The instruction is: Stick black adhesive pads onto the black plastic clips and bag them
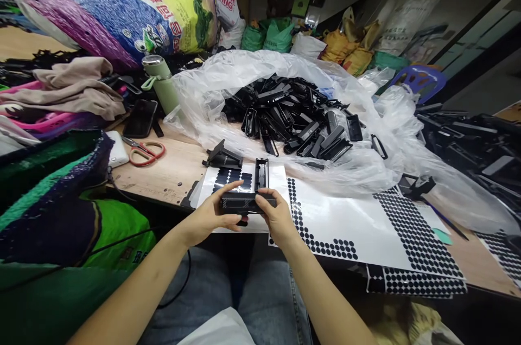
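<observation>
A black rectangular plastic part is held level between both hands, just above the table's front edge. My left hand grips its left end, thumb below and fingers over the top. My right hand pinches the right end with the thumb on its near face. Behind it, a narrow black plastic housing lies on a white sheet with black oval stickers. A black bracket-like part rests at the sheet's far left corner. To the right spreads a large white sheet of round black stickers.
A clear plastic bag surrounds a heap of black plastic parts. Red-handled scissors, a phone and a green bottle stand or lie at left. More black parts are piled at right; a big printed sack sits behind.
</observation>
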Demonstrator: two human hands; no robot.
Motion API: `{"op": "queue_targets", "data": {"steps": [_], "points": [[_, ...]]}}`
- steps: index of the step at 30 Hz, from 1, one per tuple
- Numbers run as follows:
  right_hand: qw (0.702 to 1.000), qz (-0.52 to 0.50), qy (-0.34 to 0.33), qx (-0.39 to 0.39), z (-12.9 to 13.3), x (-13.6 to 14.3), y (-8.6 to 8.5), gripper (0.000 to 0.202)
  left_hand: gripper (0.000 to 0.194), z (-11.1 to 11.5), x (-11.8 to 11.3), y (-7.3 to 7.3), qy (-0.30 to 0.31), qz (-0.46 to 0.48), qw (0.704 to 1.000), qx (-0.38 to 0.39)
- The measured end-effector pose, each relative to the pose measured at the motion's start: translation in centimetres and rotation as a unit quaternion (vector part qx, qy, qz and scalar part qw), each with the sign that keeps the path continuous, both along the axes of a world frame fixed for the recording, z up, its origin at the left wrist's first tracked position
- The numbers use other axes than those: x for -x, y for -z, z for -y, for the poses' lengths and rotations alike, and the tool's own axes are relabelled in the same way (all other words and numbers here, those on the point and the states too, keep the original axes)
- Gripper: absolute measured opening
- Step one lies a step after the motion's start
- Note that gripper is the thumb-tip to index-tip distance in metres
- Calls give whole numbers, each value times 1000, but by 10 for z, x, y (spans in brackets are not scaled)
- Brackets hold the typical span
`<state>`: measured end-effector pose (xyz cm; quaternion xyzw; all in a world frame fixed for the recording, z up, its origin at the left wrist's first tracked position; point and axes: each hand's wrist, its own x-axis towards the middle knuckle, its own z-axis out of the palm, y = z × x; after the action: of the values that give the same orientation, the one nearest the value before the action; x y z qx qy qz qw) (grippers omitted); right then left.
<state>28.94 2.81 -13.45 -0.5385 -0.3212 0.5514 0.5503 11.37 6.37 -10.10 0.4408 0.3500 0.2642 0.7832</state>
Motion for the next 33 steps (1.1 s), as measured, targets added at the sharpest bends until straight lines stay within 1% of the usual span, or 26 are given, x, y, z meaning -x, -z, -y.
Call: {"op": "queue_targets", "data": {"steps": [1,2,3,5,7,10,13,15,17,19,21,24,27,29,30,33], "points": [[1000,15,-21,13,-7,1,1,39,73,-1,3,3,-34,-32,998,-31],[997,58,-47,24,-16,0,1,39,66,-2,5,8,-64,-63,995,-52],[989,123,-70,32,-25,-2,2,40,60,-4,8,12,-88,-89,990,-64],[958,271,-87,34,-46,-8,5,38,55,-7,12,21,-110,-126,983,-72],[925,374,-63,26,-67,-14,8,28,55,-9,15,27,-114,-157,977,-86],[899,434,-36,43,-92,-12,14,17,55,-10,14,32,-112,-197,964,-137],[877,473,-38,78,-107,1,17,9,55,-12,11,37,-123,-231,947,-186],[869,483,-46,97,-112,8,18,3,54,-13,10,41,-134,-238,941,-198],[867,484,-53,104,-115,11,19,6,53,-15,10,45,-140,-230,944,-193],[871,479,-53,97,-114,12,17,8,53,-16,11,49,-147,-221,947,-181],[879,468,-46,78,-107,12,12,8,53,-16,12,52,-152,-219,948,-173],[896,440,-39,42,-84,14,-3,14,56,-15,12,52,-154,-218,951,-158],[937,342,-75,0,-50,19,-22,19,57,-13,10,47,-155,-202,955,-149],[955,276,-108,-29,-29,22,-33,18,55,-12,7,41,-156,-194,956,-157],[958,260,-119,-38,-20,24,-38,17,54,-11,6,38,-156,-193,955,-164],[954,269,-128,-37,-4,26,-49,16,49,-7,0,30,-158,-179,953,-184]]}}
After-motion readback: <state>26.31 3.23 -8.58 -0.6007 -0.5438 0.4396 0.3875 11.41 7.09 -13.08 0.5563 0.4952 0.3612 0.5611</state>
